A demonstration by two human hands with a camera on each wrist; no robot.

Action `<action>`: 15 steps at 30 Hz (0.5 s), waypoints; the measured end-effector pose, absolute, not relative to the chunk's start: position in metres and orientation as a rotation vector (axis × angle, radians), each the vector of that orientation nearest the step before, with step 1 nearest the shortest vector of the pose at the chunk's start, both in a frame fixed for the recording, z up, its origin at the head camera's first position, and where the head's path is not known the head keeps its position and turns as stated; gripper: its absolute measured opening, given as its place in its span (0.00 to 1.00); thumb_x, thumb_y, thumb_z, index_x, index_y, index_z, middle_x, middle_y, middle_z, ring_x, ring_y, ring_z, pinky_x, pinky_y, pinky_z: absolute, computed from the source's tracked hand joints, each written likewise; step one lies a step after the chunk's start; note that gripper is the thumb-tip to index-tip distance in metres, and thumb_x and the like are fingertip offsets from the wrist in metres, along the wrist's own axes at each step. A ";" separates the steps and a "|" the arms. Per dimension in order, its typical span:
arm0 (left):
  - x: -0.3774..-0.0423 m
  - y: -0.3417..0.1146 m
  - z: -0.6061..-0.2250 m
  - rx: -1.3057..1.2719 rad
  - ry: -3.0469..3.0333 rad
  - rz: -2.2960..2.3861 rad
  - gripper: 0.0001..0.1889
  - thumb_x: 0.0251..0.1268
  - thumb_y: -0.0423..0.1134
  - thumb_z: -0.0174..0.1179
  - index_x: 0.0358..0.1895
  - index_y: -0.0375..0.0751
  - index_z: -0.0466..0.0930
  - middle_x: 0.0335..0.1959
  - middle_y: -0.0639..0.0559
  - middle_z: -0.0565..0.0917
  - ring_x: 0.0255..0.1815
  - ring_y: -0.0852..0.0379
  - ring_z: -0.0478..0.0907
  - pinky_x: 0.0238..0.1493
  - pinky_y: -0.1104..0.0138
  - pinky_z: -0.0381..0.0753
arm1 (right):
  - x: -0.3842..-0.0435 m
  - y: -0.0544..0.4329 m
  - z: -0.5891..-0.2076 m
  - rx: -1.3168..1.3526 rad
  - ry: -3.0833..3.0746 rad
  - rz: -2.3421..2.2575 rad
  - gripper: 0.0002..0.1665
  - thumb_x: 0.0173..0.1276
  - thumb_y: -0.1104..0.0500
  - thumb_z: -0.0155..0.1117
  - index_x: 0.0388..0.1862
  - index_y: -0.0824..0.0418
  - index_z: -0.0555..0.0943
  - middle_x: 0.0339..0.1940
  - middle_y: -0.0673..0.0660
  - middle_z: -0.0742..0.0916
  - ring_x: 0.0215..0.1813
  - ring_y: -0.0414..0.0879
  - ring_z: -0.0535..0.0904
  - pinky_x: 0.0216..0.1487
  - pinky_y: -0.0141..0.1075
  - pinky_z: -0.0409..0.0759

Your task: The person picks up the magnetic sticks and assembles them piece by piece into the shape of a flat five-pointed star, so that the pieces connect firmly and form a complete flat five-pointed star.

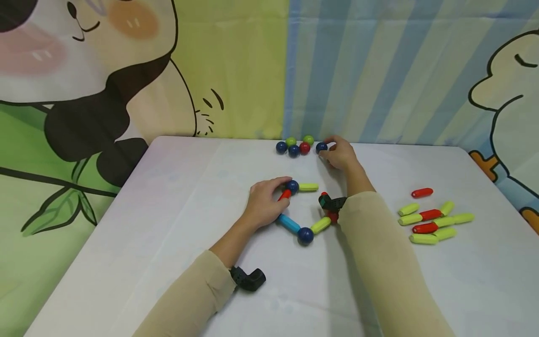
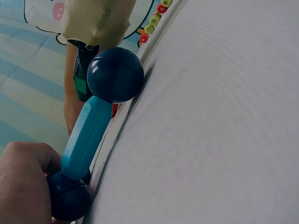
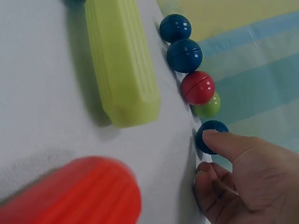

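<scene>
My left hand (image 1: 264, 203) grips the left side of a magnetic ball-and-rod chain on the table. Its fingers reach a dark blue ball (image 1: 292, 187) that carries a yellow-green rod (image 1: 309, 187), and a red rod (image 1: 285, 195) lies by the thumb. From a dark blue ball (image 2: 70, 198) beside that hand, a light blue rod (image 2: 86, 140) leads to another dark blue ball (image 1: 305, 236). A second yellow-green rod (image 1: 321, 225) continues to a red ball (image 1: 332, 216), partly covered by the right wrist. At the back edge, my right hand (image 1: 340, 153) pinches a separate dark blue ball (image 1: 321, 147).
Left of the right hand, blue balls (image 1: 281, 148), green balls (image 1: 308, 140) and a red ball (image 1: 304, 148) cluster at the table's back edge. Several loose yellow-green rods (image 1: 423, 239) and red rods (image 1: 422, 193) lie on the right. A printed curtain (image 1: 244, 70) hangs behind.
</scene>
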State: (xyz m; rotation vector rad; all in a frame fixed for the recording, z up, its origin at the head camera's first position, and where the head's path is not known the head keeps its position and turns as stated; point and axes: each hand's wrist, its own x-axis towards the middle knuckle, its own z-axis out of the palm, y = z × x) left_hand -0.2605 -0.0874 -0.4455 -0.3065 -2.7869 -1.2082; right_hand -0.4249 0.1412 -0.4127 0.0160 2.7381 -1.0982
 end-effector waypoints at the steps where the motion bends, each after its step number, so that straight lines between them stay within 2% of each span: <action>1: -0.260 -0.087 -0.445 -0.308 -2.788 -1.207 0.28 0.66 0.40 0.60 0.71 0.53 0.77 0.69 0.54 0.81 0.72 0.50 0.73 0.77 0.47 0.57 | -0.424 0.142 -0.412 0.028 2.730 -1.106 0.31 0.76 0.51 0.61 0.74 0.55 0.68 0.62 0.64 0.77 0.40 0.50 0.79 0.45 0.40 0.79; 11: -0.261 -0.086 -0.446 -0.314 -2.793 -1.215 0.28 0.66 0.41 0.60 0.71 0.53 0.77 0.69 0.53 0.81 0.72 0.49 0.73 0.78 0.47 0.56 | -0.415 0.146 -0.407 0.063 2.633 -1.238 0.33 0.79 0.47 0.58 0.76 0.57 0.65 0.68 0.64 0.77 0.52 0.54 0.78 0.52 0.41 0.81; 15: -0.260 -0.088 -0.446 -0.302 -2.786 -1.227 0.28 0.66 0.40 0.60 0.71 0.53 0.77 0.69 0.54 0.81 0.72 0.49 0.73 0.78 0.47 0.56 | -0.410 0.144 -0.403 0.036 2.606 -1.320 0.33 0.80 0.47 0.58 0.76 0.57 0.65 0.66 0.62 0.77 0.54 0.56 0.79 0.57 0.44 0.83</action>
